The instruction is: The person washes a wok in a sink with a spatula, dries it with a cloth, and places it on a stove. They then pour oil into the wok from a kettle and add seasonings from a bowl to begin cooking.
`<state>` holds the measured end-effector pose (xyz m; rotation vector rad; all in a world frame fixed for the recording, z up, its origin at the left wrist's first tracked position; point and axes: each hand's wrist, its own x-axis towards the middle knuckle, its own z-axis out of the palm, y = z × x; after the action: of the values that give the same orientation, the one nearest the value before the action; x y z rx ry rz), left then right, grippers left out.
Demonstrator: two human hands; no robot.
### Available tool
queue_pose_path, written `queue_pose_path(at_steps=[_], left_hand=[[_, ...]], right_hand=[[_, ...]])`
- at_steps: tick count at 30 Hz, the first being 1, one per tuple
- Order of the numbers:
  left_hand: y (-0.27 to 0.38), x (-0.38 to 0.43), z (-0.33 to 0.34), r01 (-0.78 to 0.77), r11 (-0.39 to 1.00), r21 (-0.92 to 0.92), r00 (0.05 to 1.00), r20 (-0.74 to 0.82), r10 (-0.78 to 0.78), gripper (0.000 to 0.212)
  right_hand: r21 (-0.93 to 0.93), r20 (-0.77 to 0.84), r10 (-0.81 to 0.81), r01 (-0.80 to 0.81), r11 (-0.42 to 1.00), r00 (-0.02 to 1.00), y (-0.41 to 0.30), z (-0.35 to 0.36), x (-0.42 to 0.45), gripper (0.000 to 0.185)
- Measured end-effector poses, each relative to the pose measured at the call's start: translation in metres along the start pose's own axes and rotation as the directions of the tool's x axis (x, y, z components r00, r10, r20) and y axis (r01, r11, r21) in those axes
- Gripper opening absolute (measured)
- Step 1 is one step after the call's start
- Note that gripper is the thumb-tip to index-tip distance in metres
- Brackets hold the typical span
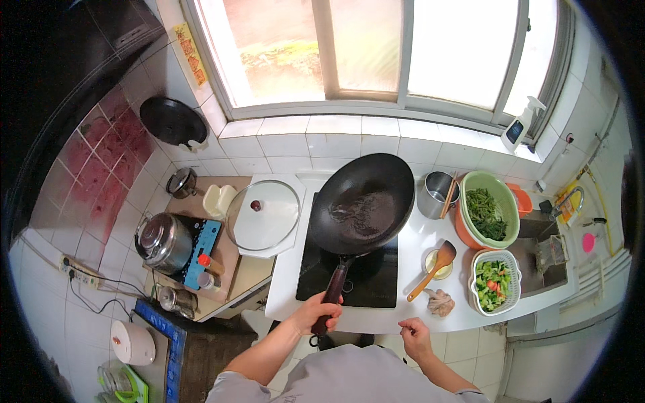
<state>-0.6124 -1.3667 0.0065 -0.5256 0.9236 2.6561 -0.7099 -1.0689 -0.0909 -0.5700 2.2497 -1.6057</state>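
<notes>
My left hand [320, 313] grips the dark wooden handle of a black wok [375, 201]. The wok is tilted above a black induction cooktop [370, 282], and its inside glistens with what looks like oil. Nothing shows in my right hand [416, 338], held curled at the counter's front edge. Close to it lies a crumpled beige cloth [440, 303]. A wooden spatula [437, 264] with a dark tip rests across a small bowl [439, 265], its handle end on the white counter.
A glass lid [267, 216] lies left of the cooktop, near a steel kettle [164, 242]. To the right stand a steel pot [434, 194] with chopsticks [448, 196], a green colander [511, 221] of greens, a white basket [473, 287] of chopped vegetables, and the sink [534, 279].
</notes>
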Motion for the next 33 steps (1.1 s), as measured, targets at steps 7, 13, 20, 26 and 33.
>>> queue_pose_path(at_steps=[7,13,20,26,33], left_hand=[[-0.004,0.035,-0.01,-0.221,0.867,0.446,0.974,0.055,0.22,0.03],[0.042,0.03,-0.003,-0.139,0.59,0.795,0.917,-0.121,0.38,0.025],[0.107,-0.011,0.05,0.083,0.6,0.796,0.923,-0.289,0.255,0.025],[0.151,-0.036,0.094,0.322,0.715,0.62,0.879,-0.477,0.017,0.026],[0.134,-0.066,0.091,0.302,0.932,0.202,0.917,-0.327,-0.227,0.037]], right_hand=[[0.01,-0.051,0.008,-0.008,1.0,0.999,-0.002,0.002,-0.008,0.013],[0.039,-0.069,0.01,-0.008,0.999,0.998,-0.004,0.009,-0.008,0.012],[0.153,-0.021,0.096,-0.091,0.984,0.995,0.002,0.018,-0.001,0.013],[0.228,-0.021,0.052,-0.046,0.973,0.998,-0.004,0.02,0.009,0.015],[0.325,-0.038,0.019,-0.005,0.946,0.999,-0.017,0.013,0.017,0.016]])
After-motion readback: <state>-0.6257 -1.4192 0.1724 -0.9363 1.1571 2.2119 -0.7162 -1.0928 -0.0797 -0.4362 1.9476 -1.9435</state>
